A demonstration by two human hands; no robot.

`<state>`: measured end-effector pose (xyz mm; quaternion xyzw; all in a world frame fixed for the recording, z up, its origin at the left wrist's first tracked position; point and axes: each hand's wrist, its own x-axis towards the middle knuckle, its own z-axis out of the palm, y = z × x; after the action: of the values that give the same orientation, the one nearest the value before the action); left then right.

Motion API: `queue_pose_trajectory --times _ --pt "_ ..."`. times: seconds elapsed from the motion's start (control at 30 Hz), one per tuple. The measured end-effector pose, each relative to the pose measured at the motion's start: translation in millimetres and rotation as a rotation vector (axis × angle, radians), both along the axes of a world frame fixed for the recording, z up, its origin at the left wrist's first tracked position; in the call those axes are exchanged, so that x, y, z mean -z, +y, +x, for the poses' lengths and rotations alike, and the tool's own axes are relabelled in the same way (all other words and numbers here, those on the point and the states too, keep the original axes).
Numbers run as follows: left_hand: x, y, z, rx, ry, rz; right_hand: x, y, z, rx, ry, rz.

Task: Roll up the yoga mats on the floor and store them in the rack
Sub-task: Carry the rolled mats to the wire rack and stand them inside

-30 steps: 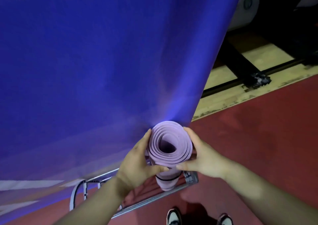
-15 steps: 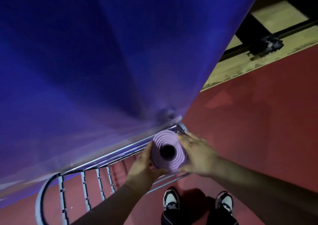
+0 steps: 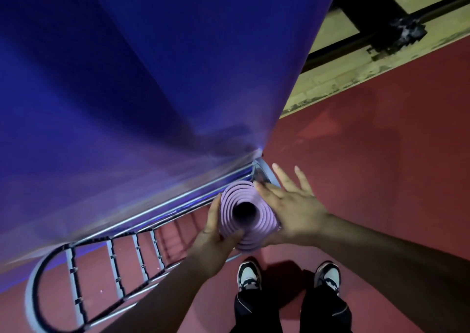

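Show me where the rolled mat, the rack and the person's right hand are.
Rolled mat (image 3: 254, 232), head view: the lilac rings of its upper end.
Rack (image 3: 29, 294), head view: the curved left end of its metal frame.
Right hand (image 3: 292, 210), head view: the back of the hand.

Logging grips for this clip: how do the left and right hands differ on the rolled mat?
The left hand curls round the rolled lilac yoga mat, thumb over its end; the right hand lies flat, fingers straight and spread. The left hand is on the mat's left side, the right hand on its right. Both touch it.
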<state>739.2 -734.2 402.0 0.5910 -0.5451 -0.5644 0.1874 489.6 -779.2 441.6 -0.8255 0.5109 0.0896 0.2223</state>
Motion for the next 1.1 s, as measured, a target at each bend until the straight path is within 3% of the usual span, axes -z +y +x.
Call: queue_pose_trajectory --times 0.27,0.47,0.73,0.97,1.1 --pt "-4.9 -19.8 -7.1 -0.081 0.032 0.064 0.0 -8.1 3.4 -0.056 0.047 0.002" --pt "-13.7 -30.6 6.0 -0.104 0.04 0.055 -9.4 -22.5 10.1 -0.008 -0.067 -0.13" --pt "-10.4 -41.3 4.7 -0.033 -0.059 0.001 11.1 -29.0 22.8 0.045 -0.037 0.043" --pt "-31.3 -50.1 19.7 -0.012 -0.2 -0.035 -3.0 -33.7 31.8 0.073 -0.117 -0.123" --pt "-29.3 -44.0 10.4 0.027 -0.226 -0.025 0.7 -33.7 23.4 0.056 -0.005 0.039"
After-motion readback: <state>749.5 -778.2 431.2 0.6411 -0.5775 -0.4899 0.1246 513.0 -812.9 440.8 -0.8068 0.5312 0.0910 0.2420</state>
